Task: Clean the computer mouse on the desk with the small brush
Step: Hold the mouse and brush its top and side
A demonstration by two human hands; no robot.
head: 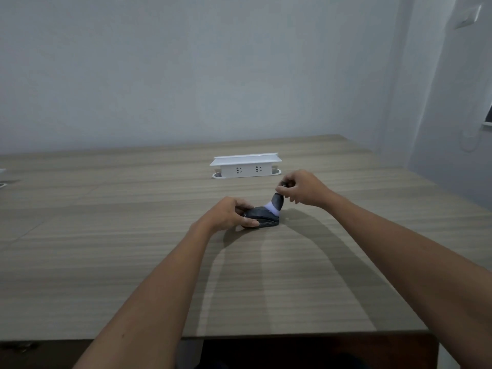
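Note:
A dark computer mouse (263,217) lies on the wooden desk (133,249) near its middle. My left hand (230,215) grips the mouse from its left side, thumb along the near edge. My right hand (302,189) pinches the dark handle of a small brush (275,203), which tilts down and to the left. The brush's pale bristles touch the top right of the mouse. Part of the mouse's left end is hidden under my fingers.
A white pop-up socket box (246,166) stands on the desk behind the hands. White objects peek in at the far left edge (2,178). The desk's front edge (292,335) runs below my forearms. A grey wall rises behind.

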